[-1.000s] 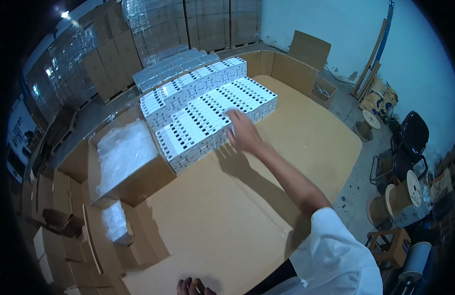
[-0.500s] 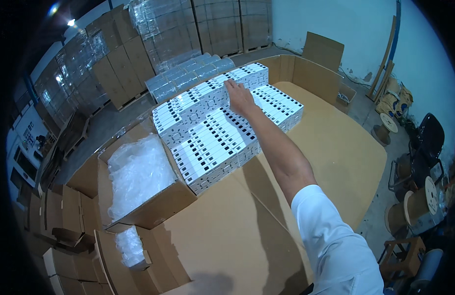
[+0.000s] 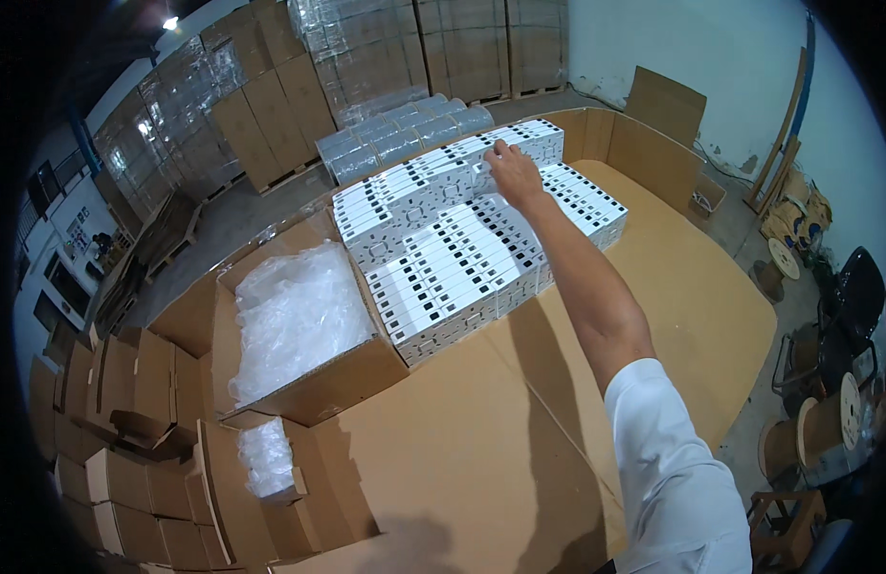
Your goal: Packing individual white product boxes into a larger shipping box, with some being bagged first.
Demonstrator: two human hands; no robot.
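White boxes (image 3: 443, 258) lie stacked in rows on a cardboard sheet (image 3: 673, 277), right hand (image 3: 513, 172) resting fingers-down on the far stack, grip hidden so cannot tell; left hand out of view, open carton (image 3: 299, 335) just beside.

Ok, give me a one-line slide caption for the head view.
Right hand reaching onto stacked white boxes on a cardboard-covered surface, beside an open carton of plastic bags.
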